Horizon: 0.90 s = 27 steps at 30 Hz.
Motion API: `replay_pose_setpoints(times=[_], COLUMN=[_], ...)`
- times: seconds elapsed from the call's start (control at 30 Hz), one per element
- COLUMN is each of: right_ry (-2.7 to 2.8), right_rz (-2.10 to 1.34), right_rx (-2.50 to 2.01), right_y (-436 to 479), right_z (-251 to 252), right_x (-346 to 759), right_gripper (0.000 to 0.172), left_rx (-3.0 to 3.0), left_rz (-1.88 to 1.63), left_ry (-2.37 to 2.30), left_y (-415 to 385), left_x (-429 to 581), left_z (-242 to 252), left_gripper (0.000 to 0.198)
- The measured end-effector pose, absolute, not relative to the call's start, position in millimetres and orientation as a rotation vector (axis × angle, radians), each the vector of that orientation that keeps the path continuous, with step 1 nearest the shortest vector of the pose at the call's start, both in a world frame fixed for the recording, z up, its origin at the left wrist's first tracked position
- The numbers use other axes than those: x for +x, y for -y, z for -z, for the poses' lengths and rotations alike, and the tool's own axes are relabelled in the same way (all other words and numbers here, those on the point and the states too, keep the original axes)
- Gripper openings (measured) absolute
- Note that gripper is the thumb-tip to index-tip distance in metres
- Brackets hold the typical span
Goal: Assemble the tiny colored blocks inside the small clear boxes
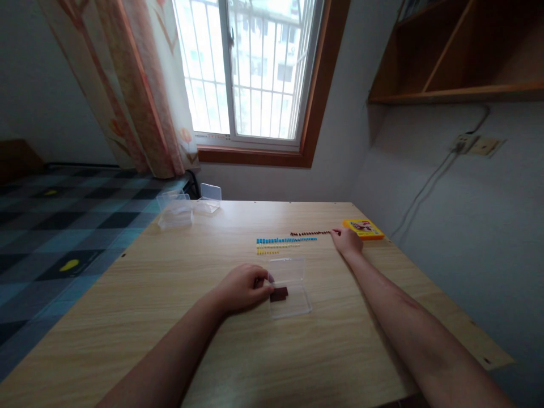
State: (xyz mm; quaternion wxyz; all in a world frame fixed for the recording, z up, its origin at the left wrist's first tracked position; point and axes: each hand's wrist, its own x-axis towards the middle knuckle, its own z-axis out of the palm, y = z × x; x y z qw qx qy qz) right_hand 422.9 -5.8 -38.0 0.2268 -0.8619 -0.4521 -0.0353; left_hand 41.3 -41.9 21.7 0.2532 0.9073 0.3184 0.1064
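Note:
My left hand point(245, 289) is curled at the left side of a clear plastic box point(301, 305), thumb and fingers gripping its edge. The box lies with its lid point(287, 268) folded back, and several flat dark brown pieces point(279, 293) sit in it near my thumb. Farther off, my right hand point(348, 242) pinches at the right end of a row of small dark brown pieces point(312, 233); what is between those fingertips is too small to make out. Nearer than that row are lines of small blue pieces point(284, 240), pale pieces point(278, 246) and yellow pieces point(267, 253).
A yellow and orange box point(364, 229) lies just beyond my right hand. Clear plastic containers point(175, 214) stand open at the table's far left corner, one point(209, 199) beside the other. The wooden table point(170, 317) meets the wall on the right.

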Motion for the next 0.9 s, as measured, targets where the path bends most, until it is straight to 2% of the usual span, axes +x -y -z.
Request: replay_pose_setpoints(times=[0.6,0.8,0.9], right_ry=[1.262,1.276,1.433], right_rz=[0.116,0.074,0.006], right_rx=[-2.304,-2.067,-1.864], right_y=[6,31,60], right_z=[35,17,-3], right_x=[418,405,389], right_gripper=[0.028,0.038,0.036], left_rx=[2.477,2.478,2.461], left_rz=[-0.288,-0.285,-0.287], left_ry=[-0.856,-0.86,-0.854], left_y=[41,42,43], left_x=[42,41,42], left_z=[-23,-23,-23], left_gripper=[0.022,0.022,0.023])
